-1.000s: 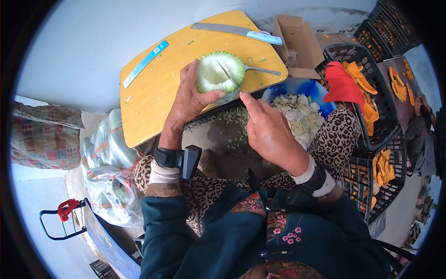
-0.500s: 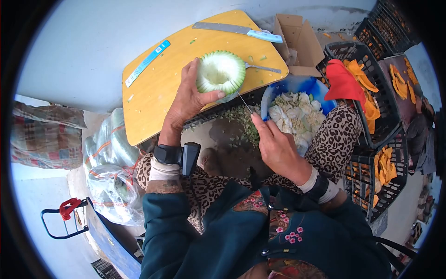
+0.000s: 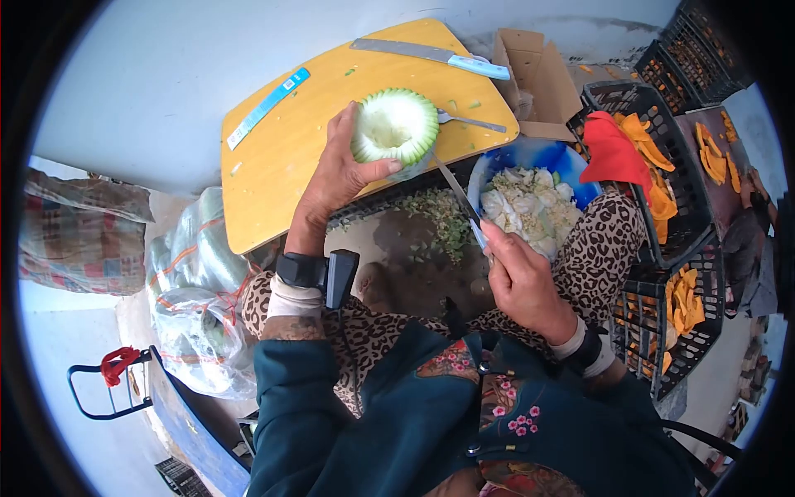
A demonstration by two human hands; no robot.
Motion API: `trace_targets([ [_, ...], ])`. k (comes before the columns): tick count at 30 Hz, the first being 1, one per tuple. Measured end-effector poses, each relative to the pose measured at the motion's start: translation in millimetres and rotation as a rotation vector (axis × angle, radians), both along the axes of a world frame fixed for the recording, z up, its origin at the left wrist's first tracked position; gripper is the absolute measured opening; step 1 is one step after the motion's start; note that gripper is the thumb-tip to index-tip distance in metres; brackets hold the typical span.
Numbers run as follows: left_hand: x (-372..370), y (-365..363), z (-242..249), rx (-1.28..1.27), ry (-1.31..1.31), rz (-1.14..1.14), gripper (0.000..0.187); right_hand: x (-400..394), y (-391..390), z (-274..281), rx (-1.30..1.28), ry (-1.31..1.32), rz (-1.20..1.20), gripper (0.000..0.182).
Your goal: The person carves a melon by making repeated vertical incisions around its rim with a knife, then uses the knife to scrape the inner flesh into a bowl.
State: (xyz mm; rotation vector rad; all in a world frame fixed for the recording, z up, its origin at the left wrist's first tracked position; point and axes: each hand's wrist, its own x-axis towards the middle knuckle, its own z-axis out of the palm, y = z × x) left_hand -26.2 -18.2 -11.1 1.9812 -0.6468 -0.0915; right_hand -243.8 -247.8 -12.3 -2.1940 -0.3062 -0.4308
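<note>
My left hand (image 3: 341, 170) holds a hollowed, pale green melon piece (image 3: 396, 128) with a scalloped rim, its open side up, over the near edge of the yellow table (image 3: 281, 166). My right hand (image 3: 523, 277) is closed round the handle of a small knife (image 3: 457, 192); its blade points up and left, the tip close to the melon's lower right rim. A fork (image 3: 476, 123) lies just right of the melon. At the table's far edge rests a large knife (image 3: 414, 53) with a light blue handle.
A blue basin (image 3: 489, 161) holds pale scraps. Black crates (image 3: 700, 195) with orange pieces and a red cloth (image 3: 613, 149) stand at the right, near a cardboard box (image 3: 542, 79). Plastic bags (image 3: 199, 306) lie at the left. A blue-labelled strip (image 3: 269, 108) lies on the table.
My right hand has moved down and to the right, drawing the small knife back from the melon, so more of its blade shows. My left hand and the melon have hardly moved.
</note>
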Motion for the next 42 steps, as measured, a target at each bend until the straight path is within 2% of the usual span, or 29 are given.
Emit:
trace_targets([
  [12,2,3,-2,-0.046,0.069,0.024,0.121,30,12,1,0.164,-0.022,0.019,0.050],
  [33,4,3,-3,-0.023,0.046,0.028,0.121,28,17,7,-0.042,0.046,-0.020,0.057],
  [39,6,5,-6,-0.054,0.060,0.023,0.121,34,17,-2,0.101,-0.059,0.007,0.056],
  [42,5,5,-5,-0.052,0.061,0.020,0.121,33,17,-1,0.056,-0.059,-0.012,0.056],
])
